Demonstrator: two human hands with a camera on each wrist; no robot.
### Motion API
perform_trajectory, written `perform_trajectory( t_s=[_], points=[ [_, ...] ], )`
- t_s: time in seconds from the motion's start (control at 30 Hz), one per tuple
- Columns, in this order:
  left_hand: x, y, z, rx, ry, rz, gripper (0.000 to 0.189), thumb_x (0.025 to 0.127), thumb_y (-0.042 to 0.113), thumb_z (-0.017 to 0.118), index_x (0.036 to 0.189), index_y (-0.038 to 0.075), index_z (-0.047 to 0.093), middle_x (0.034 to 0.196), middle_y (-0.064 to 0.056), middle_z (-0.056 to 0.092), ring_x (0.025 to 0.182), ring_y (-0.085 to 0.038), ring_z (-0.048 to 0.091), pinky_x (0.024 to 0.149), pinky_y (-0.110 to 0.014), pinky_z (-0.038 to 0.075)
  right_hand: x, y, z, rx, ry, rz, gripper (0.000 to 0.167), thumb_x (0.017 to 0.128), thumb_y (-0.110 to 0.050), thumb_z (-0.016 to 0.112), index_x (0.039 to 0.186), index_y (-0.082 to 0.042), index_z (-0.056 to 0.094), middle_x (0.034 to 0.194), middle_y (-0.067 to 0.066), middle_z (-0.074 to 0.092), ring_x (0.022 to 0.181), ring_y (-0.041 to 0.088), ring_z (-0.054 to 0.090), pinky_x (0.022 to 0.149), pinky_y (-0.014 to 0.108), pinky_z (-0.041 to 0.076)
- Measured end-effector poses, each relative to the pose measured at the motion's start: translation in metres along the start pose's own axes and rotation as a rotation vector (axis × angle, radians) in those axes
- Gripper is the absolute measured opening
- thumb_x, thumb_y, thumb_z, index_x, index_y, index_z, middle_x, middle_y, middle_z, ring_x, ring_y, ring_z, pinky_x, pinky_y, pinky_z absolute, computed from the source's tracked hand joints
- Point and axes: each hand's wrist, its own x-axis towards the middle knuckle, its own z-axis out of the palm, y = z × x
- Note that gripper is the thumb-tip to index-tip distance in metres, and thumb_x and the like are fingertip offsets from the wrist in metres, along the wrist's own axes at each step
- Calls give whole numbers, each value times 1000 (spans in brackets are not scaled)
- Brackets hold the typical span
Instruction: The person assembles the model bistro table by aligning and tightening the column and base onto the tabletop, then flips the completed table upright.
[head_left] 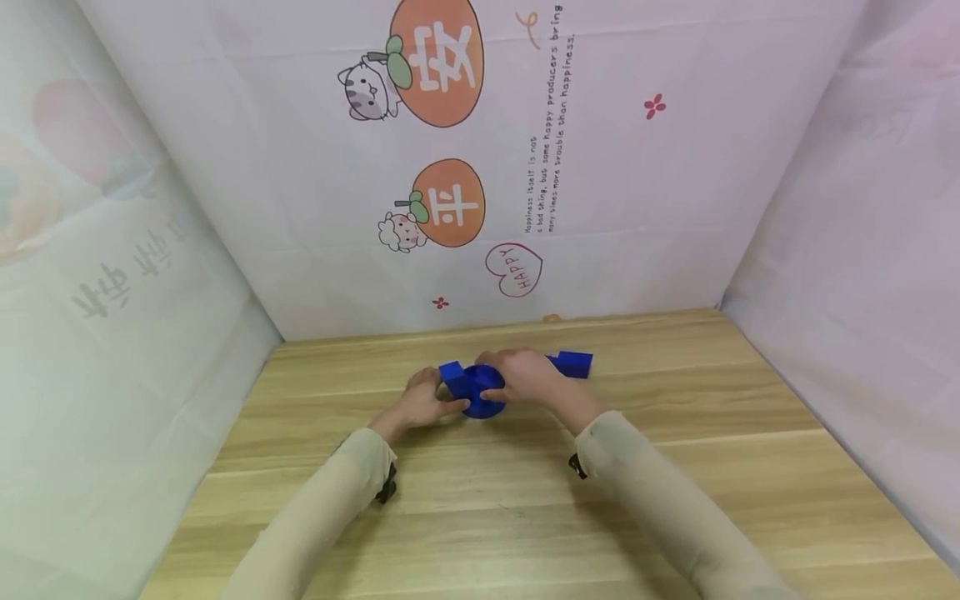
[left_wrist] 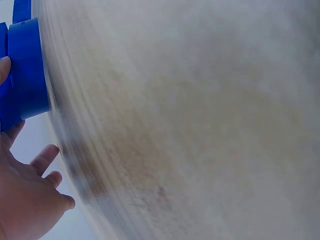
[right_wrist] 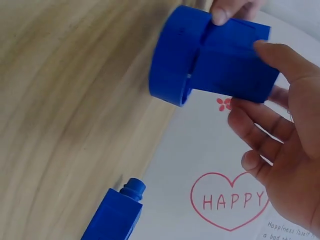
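A blue round part (head_left: 489, 406) with a raised rim is between both hands, close to the table. A blue rectangular block (right_wrist: 232, 65) lies against one face of it in the right wrist view; whether they are joined I cannot tell. My right hand (head_left: 528, 377) holds this block between thumb and fingers. From the other side my left hand (head_left: 422, 402) grips the blue pieces, its thumb near the rim. In the left wrist view the round part (left_wrist: 30, 70) is cut off by the frame edge. The hands hide some of the contact.
Right of the hands, a second blue block (head_left: 573, 364) with a round knob at one end lies on the wood-grain table (head_left: 480, 517). A white printed cloth (head_left: 600, 208) stands behind the table, with cloth walls on both sides.
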Motion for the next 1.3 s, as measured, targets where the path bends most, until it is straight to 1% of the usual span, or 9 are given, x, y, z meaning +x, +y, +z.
perform_trajectory(
  t_s=[0.1,0.23,0.5,0.67,0.73,0.9,1.1,1.23,1.3],
  points=[
    [-1,0,1,-7,-9,-2,71,87,56,70,132,3,54,133,-13,55,135,-38,42,114,-56,34,0,-1,1,-31,-20,-28,58,87,-51,72,136,-21,60,122,7,71,108,25,69,94,43,56],
    [-2,1,1,-5,-4,-17,78,87,56,70,138,1,51,141,-17,51,139,-40,37,116,-57,31,0,0,-1,-14,-46,-21,54,87,-40,75,135,-20,62,124,5,70,106,21,68,95,41,56],
    [-2,1,2,13,-17,-28,80,87,56,69,139,-1,49,142,-18,50,139,-40,37,116,-56,31,7,-1,5,31,-23,119,52,88,-49,72,121,-9,64,110,8,72,95,21,69,86,38,58],
    [-1,0,3,22,-19,-28,84,88,57,67,144,-2,45,146,-20,47,143,-42,33,117,-57,29,9,-2,7,65,-6,127,61,90,-42,71,141,-12,55,131,9,66,114,26,67,98,43,54],
    [-1,0,3,22,-20,-28,85,89,58,67,146,-1,44,149,-20,45,144,-42,31,118,-58,28,9,-2,8,74,8,124,63,91,-41,71,145,-16,51,134,9,65,115,27,66,98,44,54],
    [-1,0,3,21,-20,-29,89,88,61,66,146,-2,44,147,-19,46,143,-41,32,118,-57,29,9,-1,11,69,40,135,57,92,-45,69,138,-14,57,127,10,68,112,27,68,95,44,55],
    [-1,-2,4,17,-24,-37,91,88,62,66,147,-3,42,150,-20,43,144,-41,31,118,-58,30,9,2,8,92,-4,170,53,92,-38,70,135,-9,60,124,10,70,109,25,69,96,42,55],
    [-1,-2,4,16,-23,-47,93,88,60,66,149,-4,39,153,-22,40,146,-42,29,119,-58,28,8,4,6,122,16,255,45,90,-44,71,117,-9,64,103,5,72,90,20,68,81,38,57],
    [-2,-1,4,16,-26,-48,93,88,59,67,149,-5,38,153,-22,40,146,-42,28,119,-58,28,6,5,6,123,28,279,46,88,-48,72,113,-10,65,100,4,71,87,20,67,78,37,57]
  ],
)
